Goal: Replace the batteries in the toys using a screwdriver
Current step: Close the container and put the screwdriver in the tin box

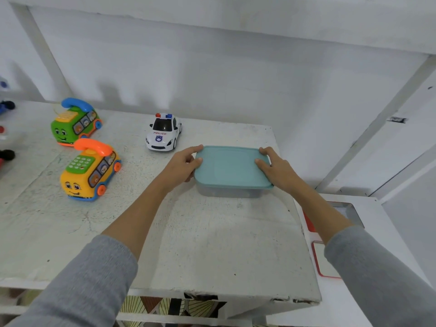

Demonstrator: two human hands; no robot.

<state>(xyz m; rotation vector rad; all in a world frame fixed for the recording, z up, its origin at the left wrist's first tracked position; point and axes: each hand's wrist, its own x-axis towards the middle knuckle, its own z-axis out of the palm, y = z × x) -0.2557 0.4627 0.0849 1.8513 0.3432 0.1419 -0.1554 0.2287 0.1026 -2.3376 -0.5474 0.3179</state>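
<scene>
A clear plastic box with a teal lid [230,167] stands on the white table [212,244], right of centre. My left hand [185,165] grips the lid's left edge, thumb and fingers curled round it. My right hand [274,167] grips the lid's right edge the same way. What the box holds is hidden. A white police car toy [164,133] stands just behind and left of the box. A yellow phone-bus toy [90,169] and a green phone-bus toy [75,122] stand at the left. No screwdriver or batteries show.
White walls close the table at the back and right. A lower white surface [382,223] to the right holds a red-edged flat item [324,260] and a grey tray [346,211]. Parts of other toys [6,107] show at the far left edge.
</scene>
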